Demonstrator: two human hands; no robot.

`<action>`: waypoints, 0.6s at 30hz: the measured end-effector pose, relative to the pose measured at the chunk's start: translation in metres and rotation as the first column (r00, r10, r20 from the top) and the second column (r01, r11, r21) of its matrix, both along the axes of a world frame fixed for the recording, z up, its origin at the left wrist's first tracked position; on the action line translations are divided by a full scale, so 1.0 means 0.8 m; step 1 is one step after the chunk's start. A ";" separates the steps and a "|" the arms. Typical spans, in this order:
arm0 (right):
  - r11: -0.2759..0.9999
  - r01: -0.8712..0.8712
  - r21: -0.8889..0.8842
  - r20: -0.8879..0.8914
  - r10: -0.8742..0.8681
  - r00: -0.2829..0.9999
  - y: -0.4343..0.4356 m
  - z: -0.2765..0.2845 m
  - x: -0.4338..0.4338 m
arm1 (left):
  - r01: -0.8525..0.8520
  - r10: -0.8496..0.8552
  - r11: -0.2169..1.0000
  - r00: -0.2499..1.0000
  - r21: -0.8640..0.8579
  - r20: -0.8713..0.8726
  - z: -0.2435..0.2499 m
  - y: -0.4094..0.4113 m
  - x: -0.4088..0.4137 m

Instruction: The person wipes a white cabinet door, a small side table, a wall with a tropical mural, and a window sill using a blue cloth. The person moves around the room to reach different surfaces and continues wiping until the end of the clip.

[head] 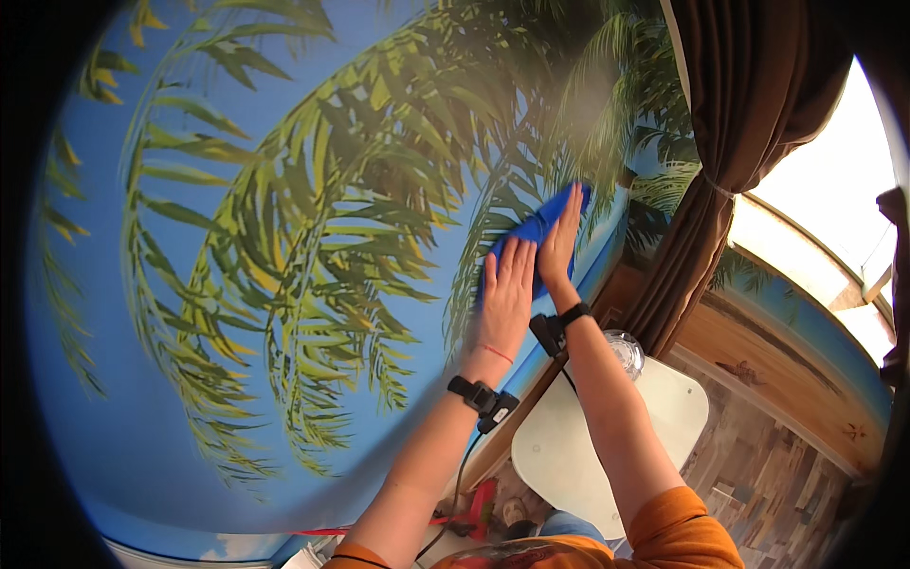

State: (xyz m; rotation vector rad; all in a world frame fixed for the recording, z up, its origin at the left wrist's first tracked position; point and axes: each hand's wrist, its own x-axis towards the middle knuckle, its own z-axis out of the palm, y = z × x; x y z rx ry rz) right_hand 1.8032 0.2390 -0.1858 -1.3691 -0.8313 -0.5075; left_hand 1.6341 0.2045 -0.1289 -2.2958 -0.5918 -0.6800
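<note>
A blue cloth [530, 231] lies against a wall mural of palm fronds and blue sky [341, 178]. With its palm flat, my left hand [508, 281] presses the cloth's lower left part to the wall. Beside it, my right hand [560, 245] holds the upper right part, fingers together and pointing up along the cloth's edge. The two hands are close together, and part of the cloth is hidden beneath them. Each wrist wears a black strap with a small device, and a cable runs from the left device [490, 407].
To the right hangs a brown tied-back curtain [704, 185] beside a bright window [825, 156]. Below my right arm stands a pale table with rounded corners [561, 441], a clear glass dish [625, 353] at its far end. Wood-patterned flooring [753, 462] shows at lower right.
</note>
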 end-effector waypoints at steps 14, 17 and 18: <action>0.799 -0.445 -0.405 -0.629 0.110 0.770 -0.131 -0.335 -0.273 | -0.199 0.066 0.959 0.849 -0.202 -0.525 -0.291 -0.076 -0.249; 0.805 -0.403 -0.436 -0.524 0.137 0.840 -0.146 -0.288 -0.331 | -0.265 0.082 0.903 0.879 -0.337 -0.470 -0.314 -0.093 -0.324; 0.825 -0.382 -0.417 -0.469 0.165 0.868 -0.146 -0.262 -0.342 | -0.213 0.085 0.917 0.931 -0.338 -0.355 -0.302 -0.095 -0.336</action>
